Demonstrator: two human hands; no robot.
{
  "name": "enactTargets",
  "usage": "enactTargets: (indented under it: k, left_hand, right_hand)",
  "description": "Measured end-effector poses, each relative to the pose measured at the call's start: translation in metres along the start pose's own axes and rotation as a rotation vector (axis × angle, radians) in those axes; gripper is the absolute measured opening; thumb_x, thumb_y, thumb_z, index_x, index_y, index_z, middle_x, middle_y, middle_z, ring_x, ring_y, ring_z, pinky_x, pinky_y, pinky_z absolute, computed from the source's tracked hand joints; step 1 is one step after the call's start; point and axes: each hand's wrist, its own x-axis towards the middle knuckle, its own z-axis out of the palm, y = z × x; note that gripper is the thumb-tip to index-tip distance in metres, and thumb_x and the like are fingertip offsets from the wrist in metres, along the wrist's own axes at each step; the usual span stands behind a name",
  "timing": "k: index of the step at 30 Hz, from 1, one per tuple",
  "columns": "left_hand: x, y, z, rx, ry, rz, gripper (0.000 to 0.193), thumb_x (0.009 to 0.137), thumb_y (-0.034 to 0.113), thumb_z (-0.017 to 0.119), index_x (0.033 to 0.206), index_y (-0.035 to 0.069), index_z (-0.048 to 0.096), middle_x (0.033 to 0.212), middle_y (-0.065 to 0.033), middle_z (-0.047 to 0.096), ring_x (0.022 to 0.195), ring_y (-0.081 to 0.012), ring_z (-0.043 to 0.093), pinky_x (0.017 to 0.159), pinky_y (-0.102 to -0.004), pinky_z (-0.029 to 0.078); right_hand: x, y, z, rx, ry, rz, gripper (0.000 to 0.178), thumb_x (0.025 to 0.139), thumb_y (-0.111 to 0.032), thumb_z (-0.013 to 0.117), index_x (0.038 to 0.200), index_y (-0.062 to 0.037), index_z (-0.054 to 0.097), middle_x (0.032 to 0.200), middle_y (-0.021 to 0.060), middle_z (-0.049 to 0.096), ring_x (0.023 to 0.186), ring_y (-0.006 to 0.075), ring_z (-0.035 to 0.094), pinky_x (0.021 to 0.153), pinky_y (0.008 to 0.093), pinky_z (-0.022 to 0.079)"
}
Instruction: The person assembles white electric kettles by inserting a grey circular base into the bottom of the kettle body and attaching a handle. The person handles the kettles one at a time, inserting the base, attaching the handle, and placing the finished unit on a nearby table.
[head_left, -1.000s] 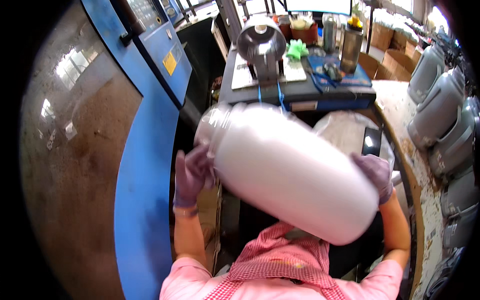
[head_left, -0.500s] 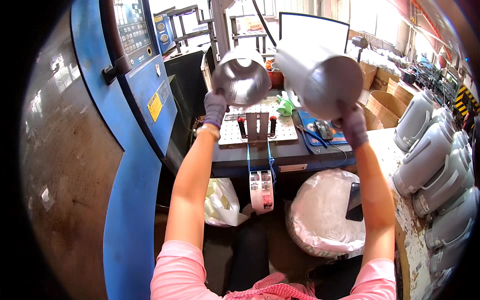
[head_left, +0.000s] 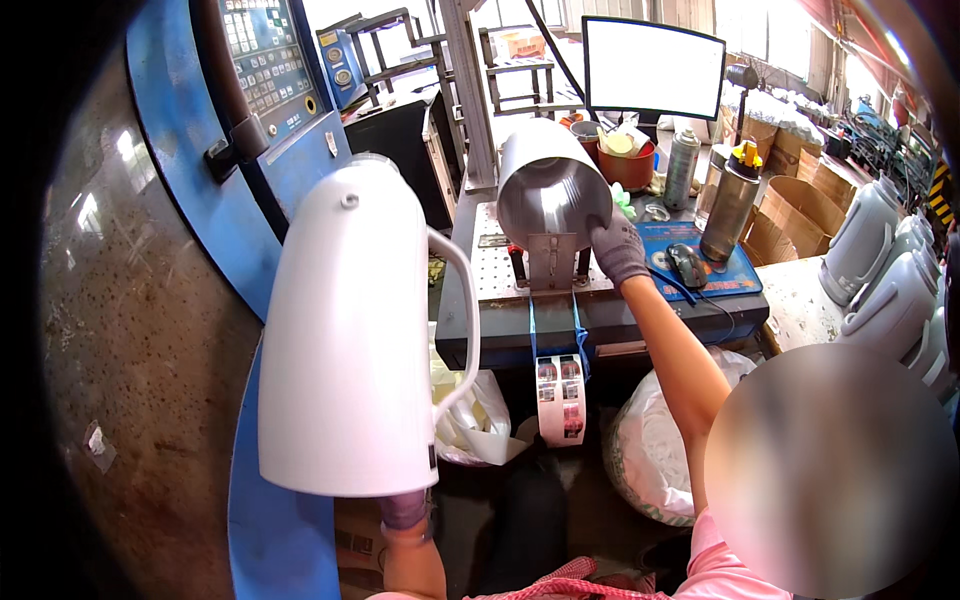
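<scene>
A pale kettle-shaped jug shell (head_left: 345, 330) with a side handle stands tall in the left foreground. My left hand (head_left: 404, 508), gloved, holds it from its lower end; its fingers are hidden by the shell. Over the perforated plate (head_left: 488, 284) on the bench, a hollow metallic cylinder (head_left: 550, 180) points its open end toward me. My gloved right hand (head_left: 618, 250) grips the right side of its rim. The upright metal bracket (head_left: 551, 262) of the fixture stands in front of the cylinder's lower rim.
Right of the fixture are a mouse (head_left: 687, 265), a metal bottle (head_left: 730, 210) and a spray can (head_left: 682, 168). A label roll (head_left: 561, 402) hangs from the bench front. Grey jug shells (head_left: 862, 240) line the right table. A blue machine (head_left: 270, 200) borders the left.
Both hands held cylindrical pieces up over the bench before. My left hand has come down toward me, now with the jug shell. My right hand has moved left, to the fixture.
</scene>
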Motion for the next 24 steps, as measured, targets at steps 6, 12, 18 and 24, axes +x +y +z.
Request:
enactTargets:
  k: [6, 12, 18, 24]
  left_hand:
    - [-0.039, 0.033, -0.060, -0.247, -0.269, -0.144, 0.063, 0.075, 0.015, 0.082, 0.129, -0.003, 0.055, 0.124, -0.0151, 0.061, 0.115, -0.0313, 0.056, 0.099, -0.0414, 0.044]
    - [-0.013, 0.034, -0.055, -0.664, -1.061, -0.182, 0.090, 0.067, 0.018, 0.089, 0.143, -0.003, 0.046, 0.136, -0.0166, 0.057, 0.132, -0.0328, 0.049, 0.113, -0.0414, 0.037]
    - [-0.004, 0.050, -0.001, -1.174, -0.740, -0.617, 0.129, 0.058, 0.059, 0.089, 0.153, -0.003, 0.028, 0.154, -0.0191, 0.039, 0.141, -0.0342, 0.039, 0.114, -0.0479, 0.035]
    - [-0.058, 0.083, 0.039, -1.156, -1.038, -0.376, 0.102, 0.073, 0.067, 0.073, 0.138, -0.007, 0.050, 0.143, -0.0247, 0.050, 0.122, -0.0338, 0.058, 0.105, -0.0478, 0.046]
  right_hand:
    - [-0.120, -0.068, -0.070, 0.414, 0.107, -0.260, 0.070, 0.090, -0.025, 0.069, 0.148, 0.0011, 0.038, 0.136, 0.0208, 0.050, 0.120, 0.0311, 0.054, 0.101, 0.0398, 0.045]
    - [-0.293, -0.067, -0.099, 1.284, -0.466, 0.106, 0.122, 0.075, -0.043, 0.080, 0.161, -0.0076, 0.002, 0.161, 0.0138, 0.025, 0.148, 0.0269, 0.026, 0.120, 0.0417, 0.021]
    - [-0.389, -0.026, -0.154, 0.790, -0.838, 0.066, 0.124, 0.064, -0.039, 0.091, 0.158, -0.0046, 0.019, 0.156, 0.0179, 0.032, 0.145, 0.0308, 0.032, 0.119, 0.0416, 0.025]
    - [-0.460, -0.003, -0.244, 0.344, -0.668, -0.013, 0.082, 0.080, -0.038, 0.080, 0.144, -0.0016, 0.046, 0.144, 0.0222, 0.049, 0.133, 0.0334, 0.047, 0.114, 0.0420, 0.036]
